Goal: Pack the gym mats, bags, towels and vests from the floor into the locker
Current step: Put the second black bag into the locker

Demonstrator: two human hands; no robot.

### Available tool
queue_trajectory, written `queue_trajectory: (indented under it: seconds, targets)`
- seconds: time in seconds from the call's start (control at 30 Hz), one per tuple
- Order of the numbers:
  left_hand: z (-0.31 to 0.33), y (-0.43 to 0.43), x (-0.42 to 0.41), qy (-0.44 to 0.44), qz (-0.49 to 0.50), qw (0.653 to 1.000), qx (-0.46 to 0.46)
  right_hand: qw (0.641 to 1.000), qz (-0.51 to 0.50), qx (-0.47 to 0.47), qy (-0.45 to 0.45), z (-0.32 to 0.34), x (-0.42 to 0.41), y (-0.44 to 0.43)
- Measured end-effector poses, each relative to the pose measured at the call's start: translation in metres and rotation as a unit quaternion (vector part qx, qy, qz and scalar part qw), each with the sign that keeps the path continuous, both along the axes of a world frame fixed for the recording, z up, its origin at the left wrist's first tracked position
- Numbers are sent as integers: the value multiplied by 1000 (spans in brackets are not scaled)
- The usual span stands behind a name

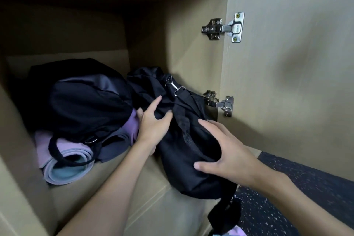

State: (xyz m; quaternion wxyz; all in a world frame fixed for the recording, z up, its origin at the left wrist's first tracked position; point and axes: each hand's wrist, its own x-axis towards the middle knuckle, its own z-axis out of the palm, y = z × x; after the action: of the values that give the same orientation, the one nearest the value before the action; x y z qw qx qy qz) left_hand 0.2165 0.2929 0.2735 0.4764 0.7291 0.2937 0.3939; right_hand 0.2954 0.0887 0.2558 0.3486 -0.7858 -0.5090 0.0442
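Nearest me, a wide webbing strap (226,214) droops off the locker's edge toward the dark rubber floor (306,188), which is flecked with pale specks. My right hand (228,157) is clamped on the near end of the black duffel bag (183,149), fingers curled over its top and thumb tucked under its side, denting the soft matte nylon. The bag lies slumped on the smooth tan locker base (118,188), right of centre, its far end crumpled against the side wall. Farther in, my left hand (153,122) grips a fold of the same fabric between thumb and curved fingers. To the left lie the rolled mats (63,161), foam spirals in lilac with a teal core, and a dark grey one beside them. A second bag (86,101), rounded and slightly glossy, sits on top of them. Two steel hinges (223,28) join the wall to the open door (287,63).
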Motion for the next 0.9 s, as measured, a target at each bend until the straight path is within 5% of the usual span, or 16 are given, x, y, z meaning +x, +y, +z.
queue_trajectory:
  seconds: [0.2, 0.43, 0.9]
  targets:
    - [1, -25, -11, 45, -49, 998, -11, 990, -35, -23, -136, 3, -17, 29]
    - [-7, -23, -9, -11, -6, 1000, -2, 984, 19, -124, -126, 9, -24, 11]
    - [-7, -21, -5, 3, -6, 999, 32, 939, 20, -201, -277, -11, -45, 13]
